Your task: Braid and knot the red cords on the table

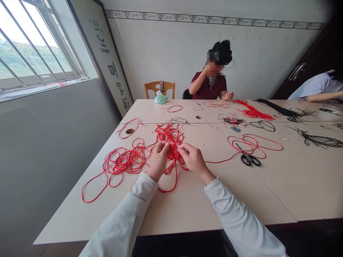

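Black-handled scissors [248, 159] lie on the counter [294, 185], with tufts of black cord [318, 140] farther along it. Across the counter, a co-worker in a maroon shirt [207, 89] sits before a tiled wall [268, 60], beside a wooden chair [168, 85] behind a tissue bag [160, 99]. A barred window [34, 46] and framed calligraphy [108, 60] stand to the left.

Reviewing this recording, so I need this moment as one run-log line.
left hand: pinching red cord | right hand: pinching same tangle | nearby: black-handled scissors on table | co-worker: seated opposite

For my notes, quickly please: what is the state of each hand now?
Left hand: closed, pinching the red cord.
Right hand: closed, also pinching the red cord.
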`<action>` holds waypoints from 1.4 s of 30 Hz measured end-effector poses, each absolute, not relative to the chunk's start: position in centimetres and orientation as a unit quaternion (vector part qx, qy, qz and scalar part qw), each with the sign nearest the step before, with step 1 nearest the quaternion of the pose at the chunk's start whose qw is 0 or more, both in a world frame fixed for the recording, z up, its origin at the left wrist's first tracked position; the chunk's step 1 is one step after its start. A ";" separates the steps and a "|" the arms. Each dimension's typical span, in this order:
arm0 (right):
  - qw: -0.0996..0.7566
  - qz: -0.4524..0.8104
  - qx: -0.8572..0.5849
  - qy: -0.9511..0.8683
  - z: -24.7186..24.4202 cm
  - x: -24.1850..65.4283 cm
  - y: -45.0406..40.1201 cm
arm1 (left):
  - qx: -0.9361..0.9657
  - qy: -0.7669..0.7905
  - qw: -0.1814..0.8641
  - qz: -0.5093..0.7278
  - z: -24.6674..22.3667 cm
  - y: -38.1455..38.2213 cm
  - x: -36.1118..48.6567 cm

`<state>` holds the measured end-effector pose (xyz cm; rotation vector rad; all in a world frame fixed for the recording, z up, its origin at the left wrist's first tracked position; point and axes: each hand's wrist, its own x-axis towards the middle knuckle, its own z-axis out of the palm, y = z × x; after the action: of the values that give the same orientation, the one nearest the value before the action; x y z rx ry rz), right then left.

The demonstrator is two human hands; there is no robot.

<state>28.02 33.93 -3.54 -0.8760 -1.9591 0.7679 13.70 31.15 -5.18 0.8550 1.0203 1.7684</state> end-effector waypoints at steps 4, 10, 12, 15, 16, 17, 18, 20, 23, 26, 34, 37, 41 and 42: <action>0.436 0.311 -0.345 -0.771 -3.0 28.0 33.8 | 0.260 0.354 0.504 0.744 -4.5 31.0 13.9; 0.458 0.350 -0.352 -0.737 -3.5 28.4 34.5 | 0.206 0.331 0.616 0.685 -3.8 30.4 14.4; 0.460 0.373 -0.339 -0.731 -3.6 28.5 34.6 | 0.220 0.330 0.645 0.653 -3.8 30.2 14.6; 0.449 0.381 -0.337 -0.735 -3.6 28.5 34.5 | 0.251 0.345 0.644 0.635 -4.0 30.1 14.7; 0.441 0.374 -0.342 -0.741 -3.6 28.5 34.5 | 0.262 0.356 0.632 0.637 -4.1 30.1 14.7; 0.433 0.366 -0.346 -0.747 -3.6 28.6 34.5 | 0.276 0.368 0.616 0.640 -4.2 30.2 14.6; 0.426 0.362 -0.349 -0.752 -3.6 28.5 34.4 | 0.294 0.380 0.598 0.641 -4.3 30.2 14.5; 0.413 0.359 -0.351 -0.760 -3.6 28.4 34.3 | 0.339 0.406 0.550 0.646 -4.7 30.5 14.3; 0.405 0.340 -0.347 -0.775 -3.7 27.8 33.8 | 0.387 0.452 0.470 0.652 -5.1 30.8 14.0; 0.394 0.273 -0.342 -0.808 -3.7 27.3 33.2 | 0.405 0.485 0.410 0.657 -5.0 31.0 13.8; 0.445 0.323 -0.364 -0.752 -3.0 28.4 34.2 | 0.467 0.496 0.360 0.637 -4.6 30.8 13.7; 0.460 0.361 -0.366 -0.724 -3.0 28.7 34.6 | 0.436 0.429 0.471 0.636 -4.8 30.7 13.8; 0.467 0.385 -0.356 -0.712 -2.7 28.6 34.4 | 0.360 0.380 0.524 0.672 -4.6 30.7 14.1; 0.469 0.387 -0.355 -0.710 -2.5 28.6 34.3 | 0.340 0.375 0.536 0.676 -4.5 30.7 14.2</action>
<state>28.59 34.26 -2.52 -0.8702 -1.7403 0.9481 14.16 30.67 -4.46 0.8103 0.8941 1.6090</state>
